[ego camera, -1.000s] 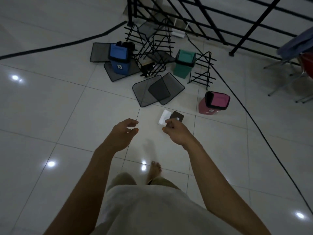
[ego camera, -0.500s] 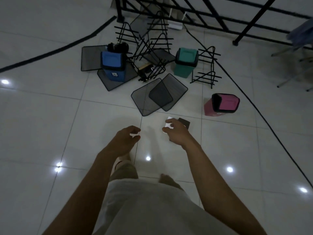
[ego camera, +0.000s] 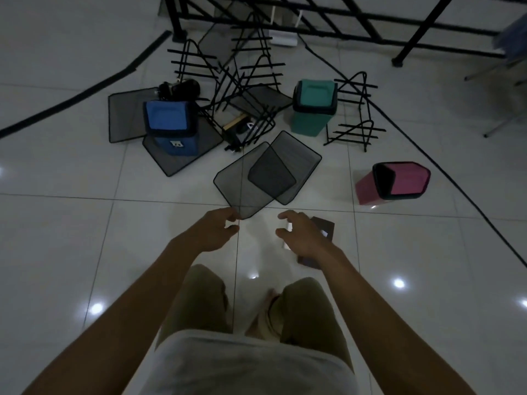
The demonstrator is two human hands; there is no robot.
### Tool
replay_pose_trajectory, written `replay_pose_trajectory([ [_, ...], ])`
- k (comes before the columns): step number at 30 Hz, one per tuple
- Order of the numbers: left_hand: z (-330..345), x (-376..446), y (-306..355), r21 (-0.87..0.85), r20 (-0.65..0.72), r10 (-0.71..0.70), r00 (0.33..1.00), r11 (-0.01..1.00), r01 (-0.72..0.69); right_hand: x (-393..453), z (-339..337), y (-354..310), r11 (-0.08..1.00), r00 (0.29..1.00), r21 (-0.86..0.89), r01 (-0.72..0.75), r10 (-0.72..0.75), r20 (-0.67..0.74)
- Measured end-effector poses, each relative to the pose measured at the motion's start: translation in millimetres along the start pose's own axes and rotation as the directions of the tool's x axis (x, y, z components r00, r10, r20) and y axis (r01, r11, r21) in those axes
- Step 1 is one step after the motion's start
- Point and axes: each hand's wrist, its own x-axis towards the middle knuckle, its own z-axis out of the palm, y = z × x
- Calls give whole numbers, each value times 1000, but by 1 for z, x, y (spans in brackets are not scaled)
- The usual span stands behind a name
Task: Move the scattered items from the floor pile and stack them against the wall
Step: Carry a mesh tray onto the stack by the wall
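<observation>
A pile lies on the tiled floor ahead. Two overlapping black mesh trays (ego camera: 268, 172) lie nearest me. Behind them stand a blue bin (ego camera: 172, 128) on more mesh trays, a teal bin (ego camera: 312, 108), tangled black wire racks (ego camera: 245, 89) and a separate wire rack (ego camera: 353, 112). A pink bin (ego camera: 392, 182) lies on its side at the right. My left hand (ego camera: 212, 232) hovers with loosely curled fingers just before the nearest tray's corner, holding nothing. My right hand (ego camera: 303, 236) hovers, fingers spread and curved, over a small white card (ego camera: 286, 243) and a dark card (ego camera: 323, 228) on the floor.
A black metal railing (ego camera: 328, 12) runs across the back. A black cable (ego camera: 445, 178) crosses the floor on the right, another black strip (ego camera: 79, 95) on the left. Chair legs (ego camera: 502, 81) stand at the far right. My bare feet and shorts are below.
I have stepped closer to the pile, which now looms larger. Both hands reached forward; the left now nears the closest mesh tray's corner and the right has spread its fingers over the cards.
</observation>
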Motion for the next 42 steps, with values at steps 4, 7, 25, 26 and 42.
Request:
replay_pose_trajectory([
  [4, 22, 65, -44, 58, 17, 10, 1000, 998, -11, 73, 21, 41, 997, 1000, -71, 8, -8, 3],
  [7, 41, 120, -86, 120, 31, 1, 1000, 993, -5, 141, 47, 73, 993, 999, -114, 32, -33, -6],
  [25, 184, 367, -259, 465, 255, -169, 952, 885, 32, 367, 149, 224, 940, 992, -340, -30, 70, 106],
  [26, 187, 371, -258, 482, 258, -163, 952, 876, 20, 366, 146, 228, 945, 996, -325, -34, 59, 69],
  [42, 241, 405, -263, 849, 148, -309, 939, 527, 40, 372, 155, 241, 859, 990, -512, -26, 92, 105],
])
